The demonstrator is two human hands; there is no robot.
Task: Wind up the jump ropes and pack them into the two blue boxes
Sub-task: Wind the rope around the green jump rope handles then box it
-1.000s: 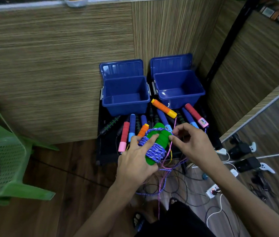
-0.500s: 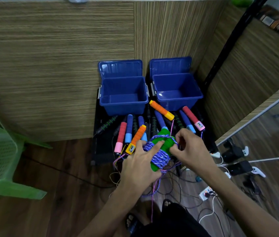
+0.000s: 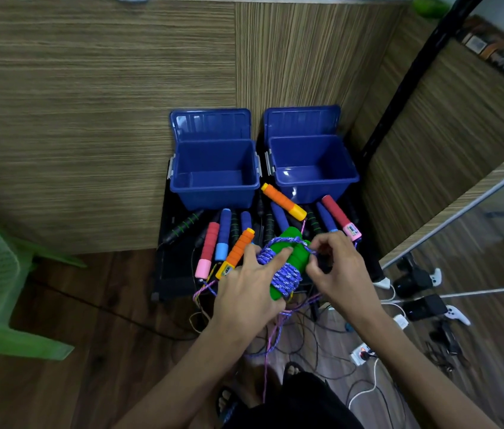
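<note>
My left hand point(image 3: 249, 292) grips green handles point(image 3: 290, 258) at frame centre, index finger pressing purple rope point(image 3: 278, 267) coil. My right hand point(image 3: 334, 270) pinches rope loop at bundle's right side. Bundle's long axis runs lower left to upper right, toward right blue box point(image 3: 314, 168); left blue box point(image 3: 213, 174) straight above. Both boxes open, nothing visible inside.

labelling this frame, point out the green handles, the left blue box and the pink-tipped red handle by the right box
green handles point(image 3: 297, 254), head view, upper foam above the wound rope
left blue box point(image 3: 213, 198), head view, front wall
pink-tipped red handle point(image 3: 335, 212), head view, red foam grip
</note>
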